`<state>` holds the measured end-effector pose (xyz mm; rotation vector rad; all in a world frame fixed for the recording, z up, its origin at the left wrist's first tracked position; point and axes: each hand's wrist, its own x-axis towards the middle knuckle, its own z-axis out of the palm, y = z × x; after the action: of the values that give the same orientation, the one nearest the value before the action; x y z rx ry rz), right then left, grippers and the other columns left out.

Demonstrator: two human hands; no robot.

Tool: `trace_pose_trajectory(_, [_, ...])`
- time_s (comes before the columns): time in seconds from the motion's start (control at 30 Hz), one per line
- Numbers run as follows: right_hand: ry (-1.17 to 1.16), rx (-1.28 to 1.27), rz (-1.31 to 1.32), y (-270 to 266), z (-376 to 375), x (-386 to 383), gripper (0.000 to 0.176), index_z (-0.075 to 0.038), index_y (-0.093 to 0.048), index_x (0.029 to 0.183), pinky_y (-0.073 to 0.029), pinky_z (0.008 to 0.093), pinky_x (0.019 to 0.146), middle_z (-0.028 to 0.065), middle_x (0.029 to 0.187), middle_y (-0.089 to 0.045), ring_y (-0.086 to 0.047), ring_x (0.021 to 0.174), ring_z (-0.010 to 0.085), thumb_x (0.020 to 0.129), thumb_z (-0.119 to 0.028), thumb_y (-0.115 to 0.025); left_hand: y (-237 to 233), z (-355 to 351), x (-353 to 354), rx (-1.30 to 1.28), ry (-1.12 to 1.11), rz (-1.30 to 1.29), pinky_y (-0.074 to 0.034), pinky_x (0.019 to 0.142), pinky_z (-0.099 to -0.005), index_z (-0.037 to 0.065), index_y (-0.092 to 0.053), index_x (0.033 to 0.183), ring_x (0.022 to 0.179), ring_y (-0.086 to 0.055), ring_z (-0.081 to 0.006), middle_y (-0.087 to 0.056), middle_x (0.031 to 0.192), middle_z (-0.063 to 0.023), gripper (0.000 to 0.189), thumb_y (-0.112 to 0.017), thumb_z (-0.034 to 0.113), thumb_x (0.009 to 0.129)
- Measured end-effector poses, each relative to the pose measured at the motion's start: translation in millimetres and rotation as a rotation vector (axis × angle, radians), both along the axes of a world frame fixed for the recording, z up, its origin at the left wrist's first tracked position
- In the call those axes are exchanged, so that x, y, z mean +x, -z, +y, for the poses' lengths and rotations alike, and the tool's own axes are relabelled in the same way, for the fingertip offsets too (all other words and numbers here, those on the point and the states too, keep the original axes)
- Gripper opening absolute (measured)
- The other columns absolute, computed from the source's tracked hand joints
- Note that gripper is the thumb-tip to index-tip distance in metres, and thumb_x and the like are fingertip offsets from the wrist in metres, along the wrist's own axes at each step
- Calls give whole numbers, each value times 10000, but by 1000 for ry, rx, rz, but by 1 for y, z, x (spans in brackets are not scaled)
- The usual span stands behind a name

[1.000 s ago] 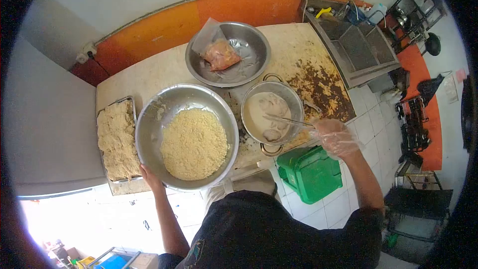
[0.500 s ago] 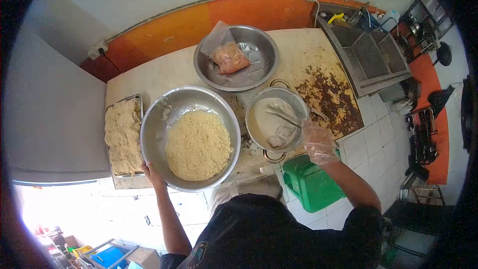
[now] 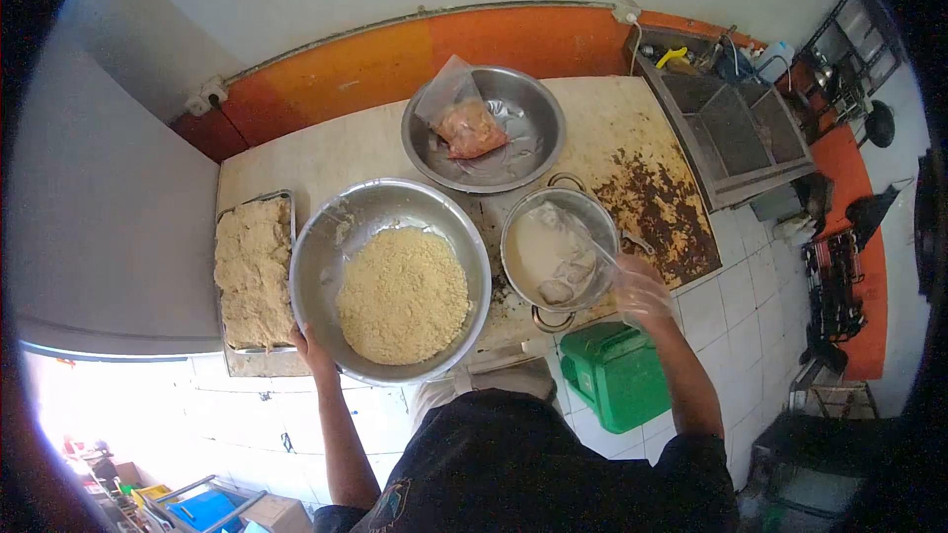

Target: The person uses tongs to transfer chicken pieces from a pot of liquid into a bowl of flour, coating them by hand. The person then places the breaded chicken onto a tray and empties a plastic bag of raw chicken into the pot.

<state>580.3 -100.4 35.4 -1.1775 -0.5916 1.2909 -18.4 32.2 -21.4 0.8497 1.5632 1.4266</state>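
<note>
My left hand (image 3: 314,350) grips the near left rim of a wide steel bowl (image 3: 476,237) that holds pale yellow crumbly flour (image 3: 405,296). In a clear plastic glove, my right hand (image 3: 642,288) is closed round the handle of metal tongs (image 3: 598,249) at the right rim of a two-handled pot (image 3: 507,255). The tongs reach over the pot, where pieces of meat (image 3: 565,281) lie in whitish liquid. Left of the flour bowl is a tray of coated pieces (image 3: 255,276), close to my left hand.
A second steel bowl (image 3: 538,128) behind holds a plastic bag of reddish meat (image 3: 470,130). A green bin (image 3: 622,380) stands below the table's front edge. At the right are a metal sink unit (image 3: 726,128) and a wall rack (image 3: 834,266).
The tongs and my right hand have shifted slightly, and more of the meat in the pot shows above the liquid. My left hand stays on the bowl rim. The whole view has moved slightly.
</note>
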Motion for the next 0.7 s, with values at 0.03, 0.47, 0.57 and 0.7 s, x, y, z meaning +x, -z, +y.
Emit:
trace_pose_trajectory(0.03, [-36, -104, -192, -14, 3, -4, 324, -6, -576, 1130, -497, 369, 673, 135, 807, -603, -609, 779, 224, 877, -207, -568, 0, -1, -1, -2, -3, 14, -379, 930, -351, 33, -417, 1255, 1083, -457, -220, -471, 1187, -115, 329, -421, 225, 989])
trace_pose_trajectory(0.47, [40, -494, -734, -154, -33, -81, 172, -42, -624, 929, -380, 244, 584, -18, 679, -456, -426, 651, 76, 900, -204, -575, 1, 3, -18, -21, 76, -214, -401, 887, -331, 59, -456, 1188, 1024, -480, -186, -491, 1142, -88, 253, -443, 182, 967])
trace_pose_trajectory(0.57, [71, -631, -831, -186, -39, -106, 188, -47, -625, 983, -396, 265, 593, -24, 688, -447, -440, 660, 93, 894, -207, -582, -5, 11, -21, 6, 57, -233, -414, 870, -315, 59, -456, 1187, 1002, -492, -174, -500, 1125, -82, 248, -442, 158, 960])
trace_pose_trajectory(0.7, [69, -637, -774, -138, -53, -119, 183, -55, -617, 992, -396, 265, 566, -42, 690, -441, -445, 635, 92, 890, -204, -587, -14, 25, -5, -20, 57, -221, -421, 863, -311, 40, -464, 1176, 975, -501, -167, -511, 1105, -88, 257, -443, 140, 941])
